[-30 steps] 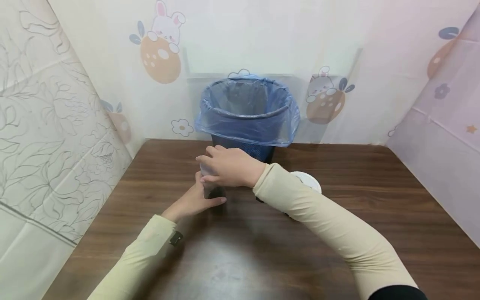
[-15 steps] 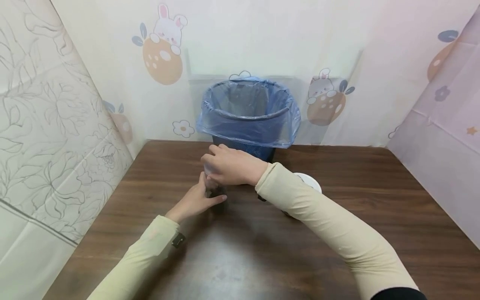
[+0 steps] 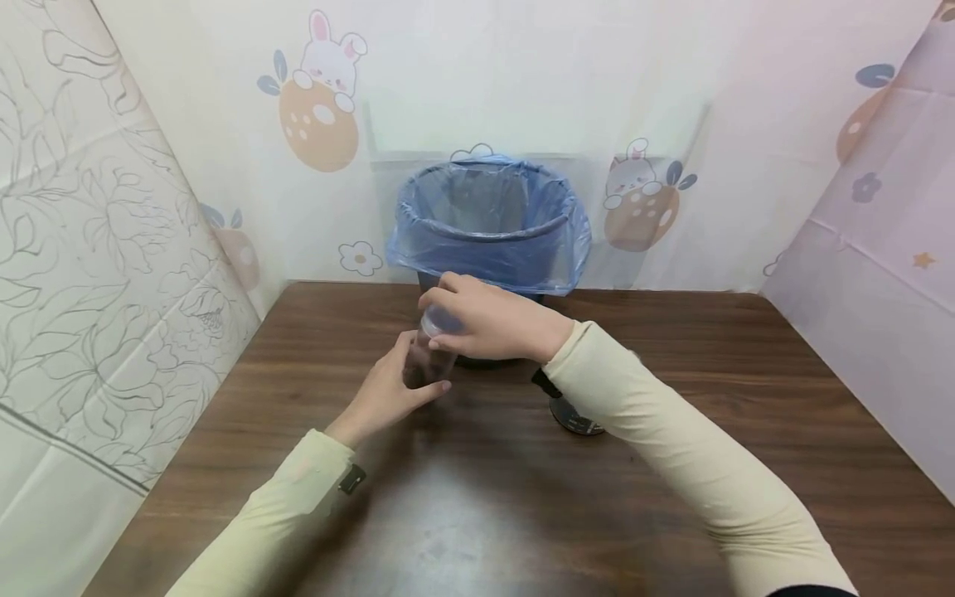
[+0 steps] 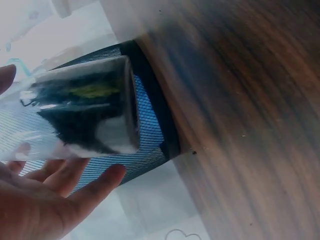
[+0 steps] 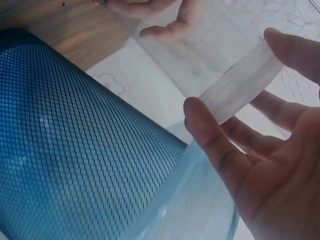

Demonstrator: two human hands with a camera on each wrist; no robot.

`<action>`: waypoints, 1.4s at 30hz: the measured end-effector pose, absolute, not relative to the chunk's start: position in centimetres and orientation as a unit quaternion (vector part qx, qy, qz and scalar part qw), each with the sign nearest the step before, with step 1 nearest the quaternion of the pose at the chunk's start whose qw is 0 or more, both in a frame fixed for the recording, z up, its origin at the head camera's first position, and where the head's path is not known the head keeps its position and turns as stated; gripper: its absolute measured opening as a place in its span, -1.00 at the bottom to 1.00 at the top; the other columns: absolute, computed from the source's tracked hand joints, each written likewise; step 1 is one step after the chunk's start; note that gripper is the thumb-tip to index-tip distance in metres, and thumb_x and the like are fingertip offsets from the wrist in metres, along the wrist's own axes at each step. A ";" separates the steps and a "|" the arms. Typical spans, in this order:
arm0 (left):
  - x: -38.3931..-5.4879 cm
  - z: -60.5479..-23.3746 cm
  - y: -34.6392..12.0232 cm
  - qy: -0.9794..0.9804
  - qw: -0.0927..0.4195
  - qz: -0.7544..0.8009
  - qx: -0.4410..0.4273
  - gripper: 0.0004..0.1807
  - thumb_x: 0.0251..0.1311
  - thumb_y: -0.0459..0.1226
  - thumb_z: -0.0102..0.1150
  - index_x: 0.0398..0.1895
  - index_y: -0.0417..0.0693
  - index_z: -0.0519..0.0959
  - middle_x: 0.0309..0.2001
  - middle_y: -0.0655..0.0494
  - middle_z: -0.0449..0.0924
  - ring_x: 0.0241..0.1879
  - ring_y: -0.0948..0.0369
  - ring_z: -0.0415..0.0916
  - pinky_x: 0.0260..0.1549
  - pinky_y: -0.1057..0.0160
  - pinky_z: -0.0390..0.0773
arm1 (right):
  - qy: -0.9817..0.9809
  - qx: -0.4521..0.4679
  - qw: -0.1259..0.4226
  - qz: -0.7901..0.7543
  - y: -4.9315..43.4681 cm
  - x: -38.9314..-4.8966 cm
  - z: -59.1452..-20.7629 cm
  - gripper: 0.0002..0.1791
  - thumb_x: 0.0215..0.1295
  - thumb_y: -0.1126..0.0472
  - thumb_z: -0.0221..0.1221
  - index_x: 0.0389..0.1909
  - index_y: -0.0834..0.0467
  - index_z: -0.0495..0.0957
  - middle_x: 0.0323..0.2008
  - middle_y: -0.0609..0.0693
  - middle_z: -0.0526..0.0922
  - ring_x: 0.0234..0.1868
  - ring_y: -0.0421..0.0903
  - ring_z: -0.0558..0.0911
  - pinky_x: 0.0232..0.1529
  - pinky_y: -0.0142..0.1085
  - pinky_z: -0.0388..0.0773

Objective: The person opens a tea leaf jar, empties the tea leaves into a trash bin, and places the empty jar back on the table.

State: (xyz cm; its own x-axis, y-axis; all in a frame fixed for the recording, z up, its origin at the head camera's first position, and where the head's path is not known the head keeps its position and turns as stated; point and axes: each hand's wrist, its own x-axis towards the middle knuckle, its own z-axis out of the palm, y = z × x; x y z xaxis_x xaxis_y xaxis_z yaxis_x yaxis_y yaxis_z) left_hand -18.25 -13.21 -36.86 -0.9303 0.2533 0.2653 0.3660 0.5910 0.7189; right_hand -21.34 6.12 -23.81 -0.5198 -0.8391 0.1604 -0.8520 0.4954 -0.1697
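Observation:
A clear jar with dark contents leans at a tilt between my hands, in front of the bin. My left hand curves around the jar's body, thumb on the near side. In the left wrist view, the jar's base points outward past the fingers, with dark leafy-looking material and a yellowish patch showing through the wall. My right hand comes from above and grips the clear lid at the jar's top, thumb and fingers on opposite sides of its edge.
A blue mesh bin lined with a blue plastic bag stands at the table's back, close behind my hands. A dark round object sits partly hidden under the right forearm. Patterned cloth hangs behind and along both sides of the brown table.
My right hand has shifted right and slightly up, and the jar's top leans right with it. The left hand has barely moved. The white disc beside the right sleeve is now hidden.

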 end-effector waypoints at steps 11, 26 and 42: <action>-17.4 -35.6 -12.1 -0.888 0.112 -0.389 -0.219 -0.22 -0.07 0.07 0.43 0.25 0.16 0.34 -0.01 0.20 0.45 -0.01 0.23 0.45 -0.09 0.03 0.47 | -0.839 0.487 0.022 0.241 11.7 -20.2 -24.4 -0.55 0.17 0.16 0.31 0.05 0.18 0.44 -0.09 -0.01 0.44 -0.20 -0.14 0.47 -0.21 -0.30 0.51; -17.3 -34.3 -9.5 -0.868 0.226 -0.296 -0.328 -0.33 -0.19 0.08 0.48 0.10 0.18 0.56 -0.18 0.35 0.56 -0.35 0.37 0.49 -0.50 0.26 0.48 | -0.794 0.488 0.050 0.358 17.5 -18.2 -26.8 -0.47 0.00 0.24 0.43 0.02 0.12 0.47 -0.03 -0.06 0.49 -0.12 -0.17 0.53 -0.22 -0.31 0.59; -17.8 -33.0 -8.6 -0.856 0.211 -0.289 -0.372 -0.31 -0.29 0.11 0.50 0.04 0.14 0.62 -0.29 0.39 0.55 -0.45 0.41 0.41 -0.53 0.34 0.40 | -0.767 0.534 0.100 0.340 18.9 -17.5 -27.1 -0.41 -0.09 0.42 0.44 0.02 0.12 0.49 0.06 0.00 0.46 0.06 -0.11 0.44 -0.05 -0.29 0.48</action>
